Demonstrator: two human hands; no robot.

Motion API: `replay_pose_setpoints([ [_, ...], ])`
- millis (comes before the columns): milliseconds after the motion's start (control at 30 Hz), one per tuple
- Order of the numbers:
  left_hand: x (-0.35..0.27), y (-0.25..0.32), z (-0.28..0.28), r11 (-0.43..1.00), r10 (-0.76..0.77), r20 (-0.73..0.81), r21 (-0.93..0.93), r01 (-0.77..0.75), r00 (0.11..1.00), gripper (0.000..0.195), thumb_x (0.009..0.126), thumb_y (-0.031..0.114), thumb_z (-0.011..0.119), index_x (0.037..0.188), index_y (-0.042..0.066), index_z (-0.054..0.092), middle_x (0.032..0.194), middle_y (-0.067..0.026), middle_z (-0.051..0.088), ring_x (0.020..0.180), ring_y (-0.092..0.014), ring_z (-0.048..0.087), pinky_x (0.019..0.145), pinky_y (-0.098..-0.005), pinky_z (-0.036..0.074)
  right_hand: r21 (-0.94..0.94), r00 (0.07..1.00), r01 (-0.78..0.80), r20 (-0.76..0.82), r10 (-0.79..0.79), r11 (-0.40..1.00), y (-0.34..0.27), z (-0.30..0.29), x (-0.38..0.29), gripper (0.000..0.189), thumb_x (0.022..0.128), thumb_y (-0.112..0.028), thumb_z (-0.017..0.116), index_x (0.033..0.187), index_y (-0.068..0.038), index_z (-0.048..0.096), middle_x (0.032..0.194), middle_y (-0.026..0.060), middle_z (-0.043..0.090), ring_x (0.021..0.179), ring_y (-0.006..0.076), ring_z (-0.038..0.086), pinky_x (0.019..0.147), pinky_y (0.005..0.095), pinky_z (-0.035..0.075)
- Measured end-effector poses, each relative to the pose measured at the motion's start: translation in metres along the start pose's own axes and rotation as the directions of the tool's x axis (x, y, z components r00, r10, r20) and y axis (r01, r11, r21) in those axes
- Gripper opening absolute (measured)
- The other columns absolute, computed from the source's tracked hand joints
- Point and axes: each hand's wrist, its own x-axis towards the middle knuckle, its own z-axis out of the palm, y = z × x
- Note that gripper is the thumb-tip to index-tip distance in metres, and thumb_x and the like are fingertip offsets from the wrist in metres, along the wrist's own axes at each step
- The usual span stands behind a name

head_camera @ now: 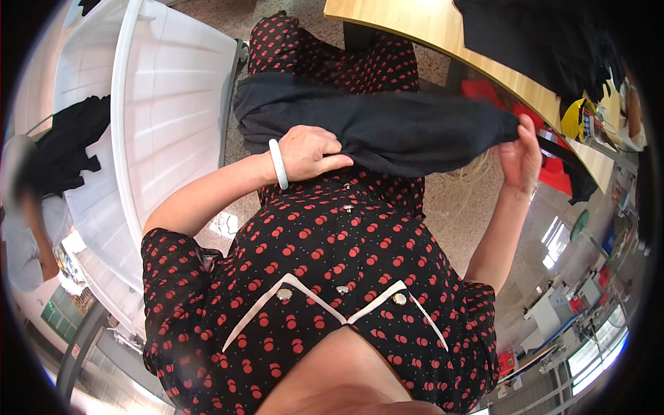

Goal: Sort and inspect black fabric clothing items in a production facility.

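A black cloth garment (384, 129) lies stretched across my lap, over a dark dress (321, 244) with a red dotted print. My left hand (310, 153), with a pale bangle (278, 163) at the wrist, grips the garment's near edge around its middle. Off to the right, my right hand (521, 155) holds the narrow end of the cloth between thumb and fingers. The garment's left end hangs in loose folds beyond my left hand. What lies beneath the cloth is hidden.
A large white plastic bin (176, 93) stands close on the left. At upper right, a wooden table (404, 21) bears a pile of black cloth (534, 41) and a yellow item (577, 119). Red cloth (555, 174) hangs below it. A person (31, 244) is at far left.
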Motion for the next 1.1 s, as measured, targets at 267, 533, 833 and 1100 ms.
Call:
replay_pose_setpoints([
  [267,0.001,0.028,-0.011,0.987,0.011,0.229,-0.158,0.025,0.973,0.045,0.084,0.031,0.062,0.055,0.002,0.043,0.053,-0.0104,0.045,0.054,-0.031,0.050,0.049,-0.0401,0.039,0.149,0.963,0.259,0.044,-0.268,0.954,-0.051,-0.067,-0.008,0.024,0.082,0.001,0.052,0.105,-0.001,0.061,0.106,0.0145,0.063,0.104,0.0255,0.058,0.101,0.0427,0.038],
  [533,0.039,-0.038,-0.006,0.757,-0.305,0.010,0.609,0.235,0.952,0.034,0.071,0.016,0.067,0.099,0.003,0.053,0.091,-0.0118,0.052,0.087,-0.029,0.054,0.076,-0.0372,0.048,0.032,0.951,0.308,0.015,-0.309,0.951,-0.076,-0.046,-0.015,0.017,0.081,0.004,0.051,0.095,-0.004,0.058,0.098,0.0150,0.062,0.099,0.0288,0.058,0.098,0.0416,0.039],
  [833,0.068,0.007,-0.079,0.734,0.203,-0.379,0.669,0.115,0.903,0.067,0.060,0.002,0.071,0.123,0.007,0.050,0.087,-0.0116,0.048,0.080,-0.027,0.052,0.067,-0.0356,0.048,-0.004,0.859,0.501,-0.118,-0.498,0.865,-0.113,-0.061,-0.042,0.018,0.079,0.005,0.052,0.092,-0.005,0.060,0.103,0.0178,0.060,0.102,0.0281,0.056,0.099,0.0450,0.037],
  [1100,0.003,-0.011,-0.031,0.889,-0.185,0.083,0.440,0.130,0.979,0.036,0.075,0.005,0.056,0.111,0.005,0.054,0.068,-0.0128,0.059,0.065,-0.030,0.060,0.060,-0.0388,0.049,-0.904,0.960,-0.183,-0.249,0.127,-0.385,0.016,-0.070,-0.039,0.013,0.079,-0.011,0.058,0.089,-0.005,0.064,0.081,0.0111,0.064,0.077,0.0216,0.061,0.070,0.0320,0.047],
])
